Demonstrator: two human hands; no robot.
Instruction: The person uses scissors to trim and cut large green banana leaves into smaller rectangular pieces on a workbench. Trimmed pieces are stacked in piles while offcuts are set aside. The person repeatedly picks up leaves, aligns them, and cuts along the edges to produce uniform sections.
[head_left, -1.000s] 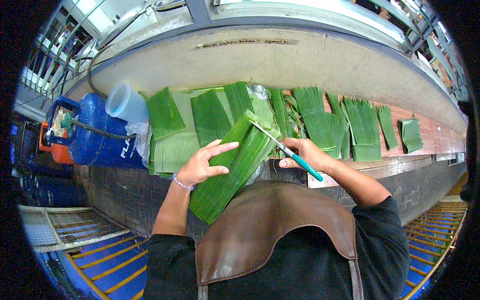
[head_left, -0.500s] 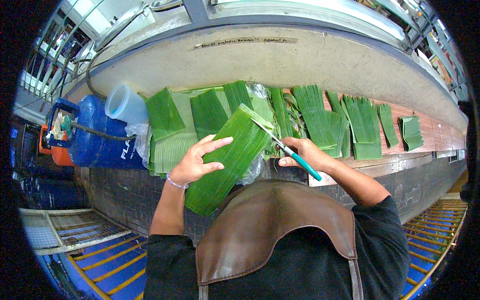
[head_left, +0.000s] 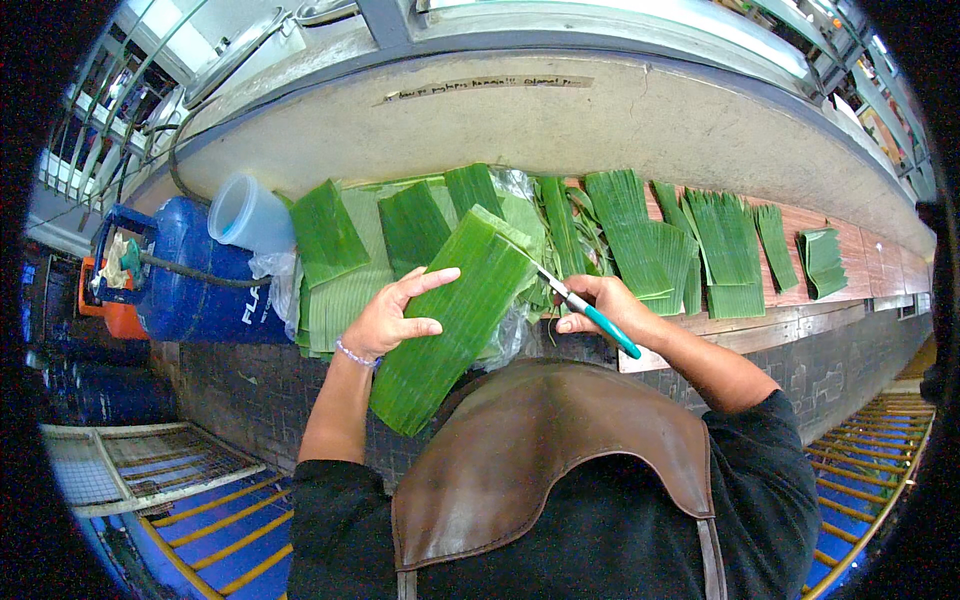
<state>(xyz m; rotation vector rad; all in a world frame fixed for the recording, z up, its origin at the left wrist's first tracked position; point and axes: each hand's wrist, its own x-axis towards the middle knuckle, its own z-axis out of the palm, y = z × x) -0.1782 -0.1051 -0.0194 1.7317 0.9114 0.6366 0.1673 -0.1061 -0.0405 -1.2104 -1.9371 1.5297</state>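
Note:
My left hand (head_left: 392,318) holds a long green banana leaf piece (head_left: 450,325) slanted in front of me, thumb and forefinger lying on its upper face and the other fingers hidden beneath. My right hand (head_left: 612,302) grips scissors with a teal handle (head_left: 612,332). Their blades (head_left: 548,277) meet the leaf's upper right edge; the tips are out of sight at the leaf. Under and behind the held piece, more cut banana leaves (head_left: 415,225) lie on a pale green layer of leaf (head_left: 335,310).
Rectangular leaf pieces (head_left: 620,220) spread rightward over a wood-grain bench (head_left: 845,245) against a wall (head_left: 450,130). A small folded leaf stack (head_left: 823,263) lies farthest right. At left are a blue gas cylinder (head_left: 190,265) and a translucent tub (head_left: 248,215). Clear plastic (head_left: 508,335) shows below the held leaf.
The scissor blades, which showed over the leaf's upper edge, now show less and sit lower along that edge. The held leaf has shifted slightly; both hands keep their grip.

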